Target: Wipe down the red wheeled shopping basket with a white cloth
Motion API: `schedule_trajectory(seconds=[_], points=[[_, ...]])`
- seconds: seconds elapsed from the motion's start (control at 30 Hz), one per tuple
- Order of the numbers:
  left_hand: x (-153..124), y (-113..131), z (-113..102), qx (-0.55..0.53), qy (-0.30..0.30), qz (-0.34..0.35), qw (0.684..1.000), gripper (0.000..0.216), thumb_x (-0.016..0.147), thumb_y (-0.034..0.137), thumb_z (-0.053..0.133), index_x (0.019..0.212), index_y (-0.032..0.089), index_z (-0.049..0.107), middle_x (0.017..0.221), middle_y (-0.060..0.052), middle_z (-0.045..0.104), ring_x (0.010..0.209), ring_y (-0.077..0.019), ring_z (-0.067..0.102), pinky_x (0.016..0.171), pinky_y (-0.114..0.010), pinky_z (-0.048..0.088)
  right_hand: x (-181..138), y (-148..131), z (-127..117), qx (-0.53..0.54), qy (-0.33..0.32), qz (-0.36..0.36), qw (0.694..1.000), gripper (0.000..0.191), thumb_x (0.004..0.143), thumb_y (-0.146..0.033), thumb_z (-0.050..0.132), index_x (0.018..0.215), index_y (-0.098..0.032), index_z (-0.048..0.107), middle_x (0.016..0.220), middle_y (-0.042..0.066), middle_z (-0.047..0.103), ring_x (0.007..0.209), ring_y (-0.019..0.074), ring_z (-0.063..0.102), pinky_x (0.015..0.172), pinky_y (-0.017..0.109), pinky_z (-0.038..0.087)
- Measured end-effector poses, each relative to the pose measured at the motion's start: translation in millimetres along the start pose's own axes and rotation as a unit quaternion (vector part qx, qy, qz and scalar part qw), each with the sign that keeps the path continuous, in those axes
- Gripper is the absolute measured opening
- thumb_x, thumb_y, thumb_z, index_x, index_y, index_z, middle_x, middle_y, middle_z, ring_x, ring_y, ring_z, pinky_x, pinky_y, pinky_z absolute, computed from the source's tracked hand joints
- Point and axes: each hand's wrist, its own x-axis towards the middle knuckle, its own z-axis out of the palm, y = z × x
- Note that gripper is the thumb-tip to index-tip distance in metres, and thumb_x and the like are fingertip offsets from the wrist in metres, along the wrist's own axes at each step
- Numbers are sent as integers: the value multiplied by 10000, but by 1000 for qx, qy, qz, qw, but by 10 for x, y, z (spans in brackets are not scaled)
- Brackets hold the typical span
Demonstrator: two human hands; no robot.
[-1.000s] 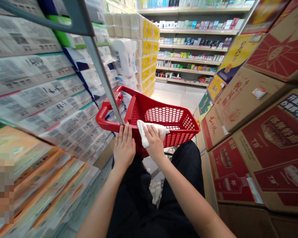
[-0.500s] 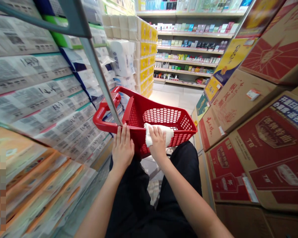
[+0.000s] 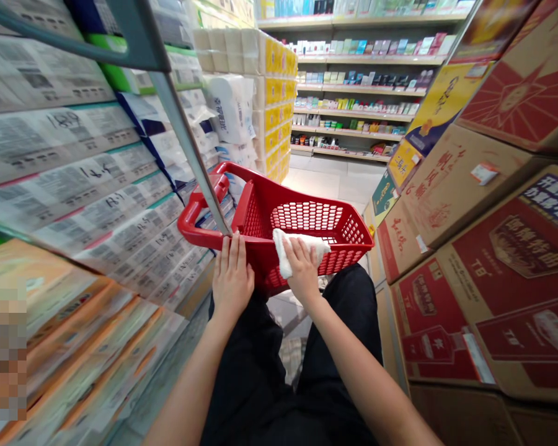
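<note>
A red plastic shopping basket [image 3: 339,226] stands in front of me in a narrow shop aisle. My left hand [image 3: 232,275] lies flat on the basket's near rim with its fingers stretched out, beside a grey metal pole [image 3: 186,136]. My right hand [image 3: 302,269] presses a white cloth [image 3: 288,248] against the near rim, fingers flat on the cloth. The basket's inside looks empty where it shows.
Stacked tissue and paper packs [image 3: 74,179] fill the left side. Red and brown cartons [image 3: 502,248] are piled on the right. Shelves of small goods [image 3: 353,80] stand at the aisle's far end. My dark trousers [image 3: 279,384] fill the lower middle.
My right hand has slid the cloth rightwards along the near rim, then held there. My left hand has stayed on the rim.
</note>
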Motion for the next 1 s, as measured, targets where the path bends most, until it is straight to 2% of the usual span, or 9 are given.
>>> schedule_trajectory(seconds=[0.13, 0.23, 0.3, 0.37, 0.53, 0.63, 0.7, 0.8, 1.0], points=[[1, 12, 2, 2, 3, -1, 1000, 753, 908, 169, 442, 1575, 143, 93, 1620, -103, 235, 1511, -274, 174, 1209, -454, 210, -128, 421, 16, -42, 21, 30, 998, 784, 771, -38, 425, 1522, -240, 323, 1576, 43, 362, 1489, 232, 237, 1225, 520, 103], [2, 8, 4, -3, 7, -2, 1000, 741, 909, 169, 439, 1573, 142, 114, 1616, -102, 244, 1510, -270, 174, 1214, -447, 197, -115, 485, 7, -36, 24, 64, 997, 753, 786, -47, 417, 1511, -235, 346, 1572, 51, 367, 1490, 243, 232, 1220, 542, 111], [3, 4, 7, -4, 8, -2, 1000, 735, 909, 172, 437, 1572, 140, 123, 1613, -106, 252, 1510, -269, 178, 1215, -447, 195, -40, 341, -17, -14, 19, 91, 996, 759, 770, -44, 429, 1504, -225, 361, 1554, 63, 390, 1482, 257, 242, 1215, 551, 123], [1, -4, 9, -1, 5, -3, 1000, 733, 909, 176, 434, 1572, 133, 123, 1613, -112, 253, 1509, -271, 180, 1212, -452, 201, 65, 60, -50, 19, 3, 89, 996, 766, 753, -44, 445, 1495, -217, 374, 1524, 72, 426, 1460, 267, 278, 1212, 556, 129], [-25, -50, 7, 6, -12, 10, 1000, 720, 915, 224, 444, 1567, 116, 157, 1615, -118, 247, 1516, -273, 155, 1208, -444, 216, 271, -746, -91, 99, -16, -20, 995, 749, 806, -101, 468, 1526, -224, 302, 1550, 63, 379, 1447, 257, 271, 1217, 519, 128], [-35, -74, 1, 10, -14, 23, 1000, 720, 914, 244, 455, 1565, 117, 173, 1611, -114, 263, 1518, -272, 147, 1210, -437, 213, 295, -888, -67, 100, 1, -31, 995, 700, 843, -135, 470, 1520, -235, 316, 1534, 62, 401, 1432, 237, 286, 1221, 487, 114], [-32, -73, -1, 7, -13, 28, 999, 755, 899, 239, 481, 1566, 105, 155, 1612, -123, 255, 1518, -279, 141, 1214, -441, 202, 276, -798, -36, 85, 3, -45, 995, 701, 846, -122, 457, 1521, -249, 313, 1529, 50, 411, 1425, 216, 298, 1223, 462, 106], [-18, -43, 1, 7, -8, 13, 1000, 767, 893, 191, 471, 1571, 115, 121, 1620, -118, 233, 1517, -274, 147, 1217, -448, 191, 204, -486, 14, 46, 4, -54, 997, 757, 813, -82, 450, 1533, -249, 284, 1533, 47, 407, 1427, 206, 302, 1222, 445, 104], [-6, 7, 6, 14, -1, 0, 1000, 764, 910, 167, 451, 1575, 143, 76, 1621, -98, 229, 1514, -265, 161, 1211, -447, 209, -30, 271, 47, -41, 28, 11, 999, 805, 755, -40, 451, 1525, -227, 309, 1530, 67, 407, 1452, 236, 275, 1222, 475, 106]])
